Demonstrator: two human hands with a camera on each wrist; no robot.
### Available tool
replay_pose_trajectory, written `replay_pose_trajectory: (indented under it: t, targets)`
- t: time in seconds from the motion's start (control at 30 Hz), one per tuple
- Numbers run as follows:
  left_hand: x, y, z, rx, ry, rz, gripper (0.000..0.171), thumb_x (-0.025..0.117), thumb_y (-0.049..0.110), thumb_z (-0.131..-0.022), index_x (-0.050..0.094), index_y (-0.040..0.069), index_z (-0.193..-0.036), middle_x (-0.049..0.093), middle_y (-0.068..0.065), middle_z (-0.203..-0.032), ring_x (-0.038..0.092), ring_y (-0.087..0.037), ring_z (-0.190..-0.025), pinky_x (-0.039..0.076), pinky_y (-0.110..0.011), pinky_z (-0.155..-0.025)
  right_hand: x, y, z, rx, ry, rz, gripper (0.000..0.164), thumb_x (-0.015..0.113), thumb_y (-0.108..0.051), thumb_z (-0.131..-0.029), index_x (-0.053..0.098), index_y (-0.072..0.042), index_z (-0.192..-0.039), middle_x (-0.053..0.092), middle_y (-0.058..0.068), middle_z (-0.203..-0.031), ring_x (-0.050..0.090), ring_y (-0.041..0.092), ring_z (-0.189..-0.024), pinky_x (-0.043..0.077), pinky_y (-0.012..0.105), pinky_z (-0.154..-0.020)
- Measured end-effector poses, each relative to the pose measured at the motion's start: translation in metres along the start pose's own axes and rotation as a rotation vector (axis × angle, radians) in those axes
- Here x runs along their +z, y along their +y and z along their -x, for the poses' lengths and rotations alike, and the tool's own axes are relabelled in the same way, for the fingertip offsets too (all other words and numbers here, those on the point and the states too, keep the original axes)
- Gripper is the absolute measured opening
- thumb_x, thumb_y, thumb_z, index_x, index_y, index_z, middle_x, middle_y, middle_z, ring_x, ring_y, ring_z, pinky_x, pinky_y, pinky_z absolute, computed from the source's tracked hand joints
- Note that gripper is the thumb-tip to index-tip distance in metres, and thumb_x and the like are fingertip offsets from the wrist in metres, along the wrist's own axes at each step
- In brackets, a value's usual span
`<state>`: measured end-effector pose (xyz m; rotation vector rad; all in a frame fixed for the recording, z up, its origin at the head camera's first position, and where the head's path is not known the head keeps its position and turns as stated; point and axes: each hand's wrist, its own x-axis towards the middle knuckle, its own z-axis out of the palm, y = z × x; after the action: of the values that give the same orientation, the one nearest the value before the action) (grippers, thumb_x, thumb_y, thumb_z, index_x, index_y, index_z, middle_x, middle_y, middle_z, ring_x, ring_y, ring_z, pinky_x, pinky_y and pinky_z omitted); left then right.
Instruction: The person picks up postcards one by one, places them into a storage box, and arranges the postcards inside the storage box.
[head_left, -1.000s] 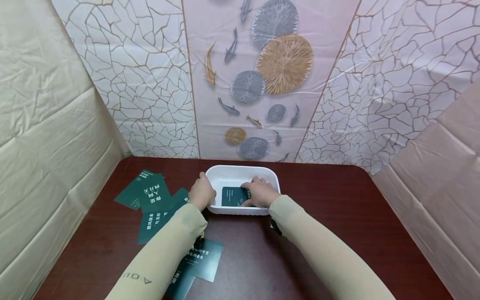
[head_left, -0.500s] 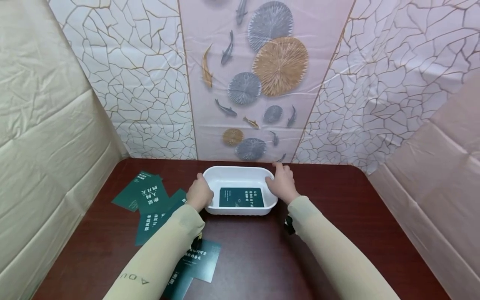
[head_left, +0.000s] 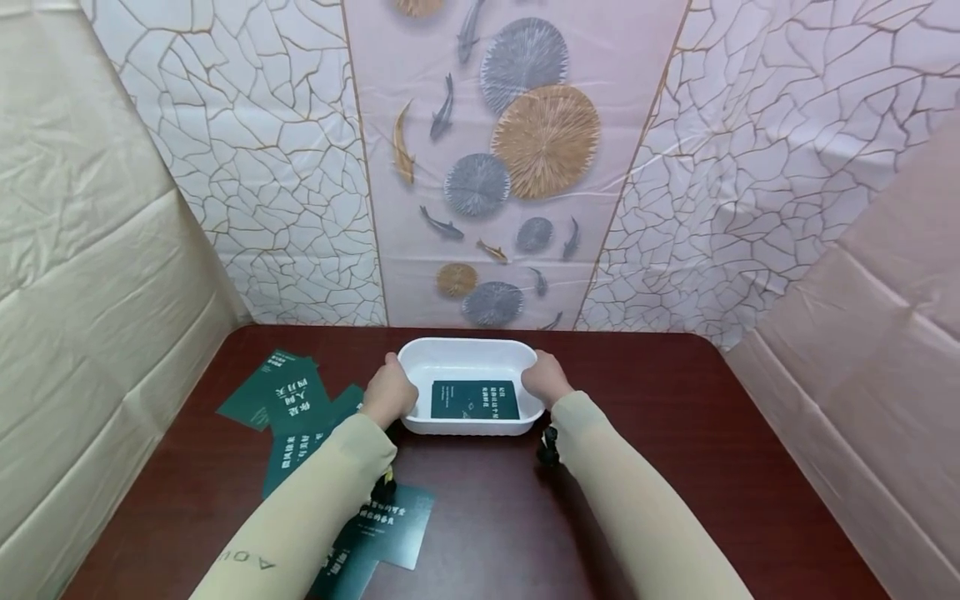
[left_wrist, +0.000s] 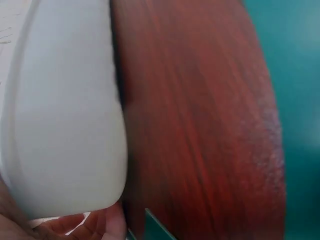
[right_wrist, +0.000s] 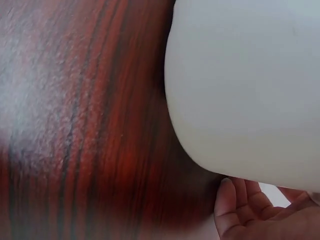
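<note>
A white oval-cornered tray [head_left: 472, 427] stands toward the back of the table, with a dark green printed card [head_left: 475, 400] lying flat inside it. My left hand [head_left: 388, 393] grips the tray's left end; in the left wrist view its fingers [left_wrist: 114, 222] curl beneath the end wall. At the opposite end my right hand [head_left: 547, 379] holds the rim, thumb side over the edge. The right wrist view shows that hand's fingers [right_wrist: 250, 200] bent against the outer wall below the rim.
Several green cards with white lettering [head_left: 300, 400] overlap at the table's left. More cards [head_left: 401, 521] lie nearer, partly under my left forearm. The dark red table [head_left: 675, 450] backs onto a patterned cloth [head_left: 480, 250], with plain cloth walls at both sides.
My right hand has come up off the card inside the tray, passed over the right end and taken hold of it. My left hand keeps its grip on the left end.
</note>
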<state>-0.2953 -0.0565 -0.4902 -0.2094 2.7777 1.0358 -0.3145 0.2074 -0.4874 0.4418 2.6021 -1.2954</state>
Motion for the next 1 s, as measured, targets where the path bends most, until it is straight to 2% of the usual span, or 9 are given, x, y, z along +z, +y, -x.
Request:
replay_pose_trajectory:
  t: [0.13,0.2,0.27,0.33,0.47,0.6,0.7,0.83,1.0]
  targets:
    - [-0.014,-0.014,0.002,0.093,-0.046,0.102,0.054,0.049,0.012,-0.095,0.030,-0.010,-0.139,0.051,-0.029,-0.124,0.057,-0.032,-0.101,0.053,-0.044,-0.082,0.006,-0.002,0.001,0.016,0.018,0.006,0.054,0.049,0.002,-0.092,0.037,-0.002,-0.145,0.047,0.018,-0.138,0.049,0.032,-0.120,0.045,0.052,-0.094]
    - [-0.024,-0.022,0.007,0.146,-0.097,0.171,0.041,0.045,0.017,-0.099,0.039,-0.009,-0.131,0.053,-0.027,-0.116,0.060,-0.030,-0.095,0.055,-0.041,-0.076,0.008,-0.003,0.001,0.020,0.027,0.004,0.052,0.049,0.001,-0.093,0.039,-0.001,-0.144,0.049,0.019,-0.136,0.050,0.032,-0.120,0.045,0.052,-0.094]
    - [-0.034,-0.028,0.015,0.204,-0.156,0.183,0.034,0.045,0.020,-0.102,0.045,-0.007,-0.122,0.056,-0.023,-0.106,0.061,-0.028,-0.086,0.055,-0.038,-0.069,0.009,-0.003,0.000,0.027,0.035,-0.002,0.051,0.049,0.001,-0.094,0.039,-0.002,-0.144,0.049,0.018,-0.136,0.050,0.031,-0.120,0.045,0.052,-0.095]
    - [-0.043,-0.034,0.026,0.271,-0.205,0.129,0.031,0.047,0.022,-0.102,0.048,-0.004,-0.120,0.059,-0.018,-0.104,0.062,-0.025,-0.086,0.053,-0.039,-0.073,0.007,-0.002,0.000,0.030,0.042,-0.008,0.051,0.049,0.001,-0.094,0.040,-0.002,-0.144,0.049,0.018,-0.136,0.050,0.031,-0.120,0.044,0.052,-0.095]
    - [-0.056,-0.044,0.055,0.408,-0.265,-0.075,0.033,0.060,0.024,-0.097,0.053,0.003,-0.121,0.062,-0.010,-0.108,0.060,-0.020,-0.094,0.049,-0.041,-0.080,0.003,0.002,0.000,0.029,0.049,-0.001,0.052,0.051,0.001,-0.093,0.039,-0.003,-0.143,0.049,0.018,-0.135,0.051,0.031,-0.118,0.045,0.053,-0.094]
    - [-0.058,-0.051,0.085,0.475,-0.378,-0.184,0.052,0.076,0.028,-0.084,0.055,0.004,-0.125,0.060,-0.010,-0.116,0.058,-0.024,-0.105,0.048,-0.044,-0.087,0.001,0.004,0.001,0.019,0.056,0.019,0.052,0.052,0.000,-0.094,0.039,-0.002,-0.144,0.049,0.018,-0.135,0.051,0.032,-0.118,0.045,0.053,-0.095]
    - [-0.055,-0.053,0.102,0.545,-0.433,-0.266,0.064,0.086,0.033,-0.071,0.058,0.007,-0.122,0.059,-0.006,-0.114,0.055,-0.025,-0.106,0.045,-0.047,-0.091,0.002,0.003,0.001,0.011,0.057,0.025,0.052,0.051,0.000,-0.094,0.038,-0.002,-0.144,0.049,0.018,-0.136,0.051,0.032,-0.119,0.045,0.052,-0.095]
    - [-0.046,-0.056,0.115,0.646,-0.436,-0.390,0.075,0.092,0.041,-0.055,0.060,0.013,-0.117,0.056,0.002,-0.108,0.050,-0.021,-0.098,0.042,-0.047,-0.089,0.003,0.000,0.002,-0.003,0.052,0.024,0.053,0.050,0.001,-0.093,0.038,-0.002,-0.144,0.049,0.019,-0.136,0.050,0.032,-0.120,0.045,0.051,-0.095]
    - [-0.032,-0.058,0.114,0.671,-0.434,-0.465,0.079,0.093,0.042,-0.048,0.059,0.017,-0.114,0.052,0.005,-0.104,0.046,-0.018,-0.095,0.039,-0.048,-0.090,0.002,-0.001,0.003,-0.006,0.062,0.036,0.053,0.049,0.001,-0.093,0.038,-0.002,-0.145,0.049,0.018,-0.136,0.050,0.031,-0.120,0.043,0.051,-0.097]
